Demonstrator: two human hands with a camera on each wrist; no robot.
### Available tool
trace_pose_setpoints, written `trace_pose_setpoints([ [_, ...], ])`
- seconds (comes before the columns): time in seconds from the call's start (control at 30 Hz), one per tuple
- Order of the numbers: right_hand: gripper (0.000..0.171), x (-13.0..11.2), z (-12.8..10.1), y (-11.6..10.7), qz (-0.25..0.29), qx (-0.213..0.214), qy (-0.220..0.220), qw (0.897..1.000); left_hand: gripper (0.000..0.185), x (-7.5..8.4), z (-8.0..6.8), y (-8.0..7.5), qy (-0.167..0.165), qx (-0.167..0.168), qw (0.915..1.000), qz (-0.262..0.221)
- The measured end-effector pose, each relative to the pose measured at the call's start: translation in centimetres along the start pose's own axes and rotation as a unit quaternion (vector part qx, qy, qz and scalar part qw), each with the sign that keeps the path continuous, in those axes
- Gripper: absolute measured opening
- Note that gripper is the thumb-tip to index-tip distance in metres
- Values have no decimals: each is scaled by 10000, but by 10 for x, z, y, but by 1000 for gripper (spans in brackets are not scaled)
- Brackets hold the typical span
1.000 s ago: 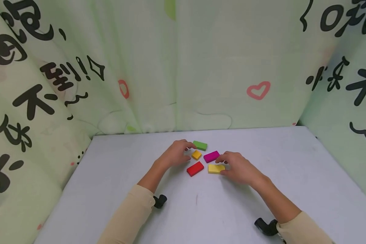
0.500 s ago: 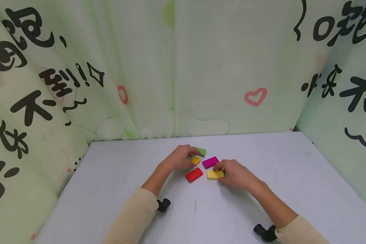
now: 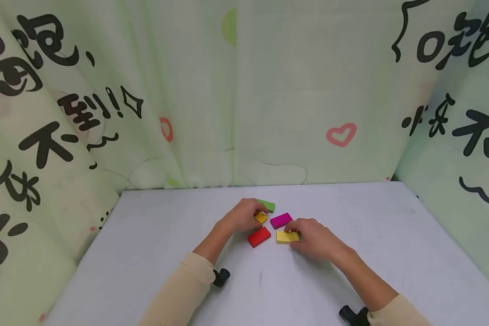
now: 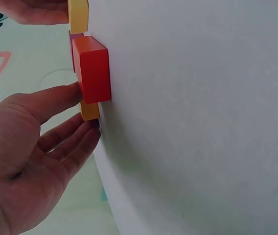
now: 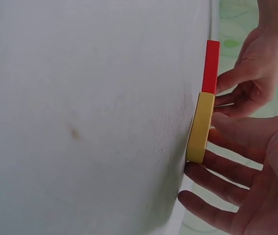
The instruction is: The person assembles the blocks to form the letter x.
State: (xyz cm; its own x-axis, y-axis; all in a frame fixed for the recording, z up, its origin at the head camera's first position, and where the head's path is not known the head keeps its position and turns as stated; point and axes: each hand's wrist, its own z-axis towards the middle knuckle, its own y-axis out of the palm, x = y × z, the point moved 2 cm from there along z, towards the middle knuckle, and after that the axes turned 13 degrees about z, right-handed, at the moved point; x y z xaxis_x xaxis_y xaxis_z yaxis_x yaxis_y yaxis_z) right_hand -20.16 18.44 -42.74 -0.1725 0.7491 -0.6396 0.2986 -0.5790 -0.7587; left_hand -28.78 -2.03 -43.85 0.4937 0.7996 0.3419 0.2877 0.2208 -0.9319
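Note:
Several coloured blocks lie close together on the white table. My left hand [image 3: 246, 215] has its thumb and fingers around the small orange block [image 3: 261, 218], pinching it. Just behind those fingers lies the green block [image 3: 267, 206], partly hidden by them. With thumb in front and fingers behind, my right hand [image 3: 315, 237] grips the right end of the yellow block [image 3: 286, 237]. Between the hands are the magenta block [image 3: 281, 221] and the red block [image 3: 259, 237]. In the left wrist view the red block [image 4: 94, 71] partly covers the orange block [image 4: 90, 110].
The white table [image 3: 179, 217] extends around the blocks on all sides. A pale green curtain [image 3: 285, 90] with black lettering and red hearts hangs behind and beside it. Black wrist devices [image 3: 221, 277] sit at both sleeve cuffs.
My left hand has moved right and closed around the orange block. My right fingers have drawn in around the yellow block's end. The head view has tilted up slightly.

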Motion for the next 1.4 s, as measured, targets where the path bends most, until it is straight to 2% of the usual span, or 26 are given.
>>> trace_pose_setpoints([
  [0.17,32,-2,2,-1,3,-9,-26,10000,33,0,3,2,-139,28,9996,244],
  [0.33,32,-1,1,-2,-23,-47,-6,10000,32,1,5,4,-145,34,9994,309],
  [0.73,32,0,3,-3,-105,19,-88,9999,30,5,5,1,-244,77,9995,176],
  [1.0,30,-2,9,-3,18,11,-252,9997,31,0,2,-1,-367,140,9991,187],
  [1.4,30,-7,10,-2,-44,-13,-327,9995,29,-1,-7,-8,-256,233,9993,118],
])
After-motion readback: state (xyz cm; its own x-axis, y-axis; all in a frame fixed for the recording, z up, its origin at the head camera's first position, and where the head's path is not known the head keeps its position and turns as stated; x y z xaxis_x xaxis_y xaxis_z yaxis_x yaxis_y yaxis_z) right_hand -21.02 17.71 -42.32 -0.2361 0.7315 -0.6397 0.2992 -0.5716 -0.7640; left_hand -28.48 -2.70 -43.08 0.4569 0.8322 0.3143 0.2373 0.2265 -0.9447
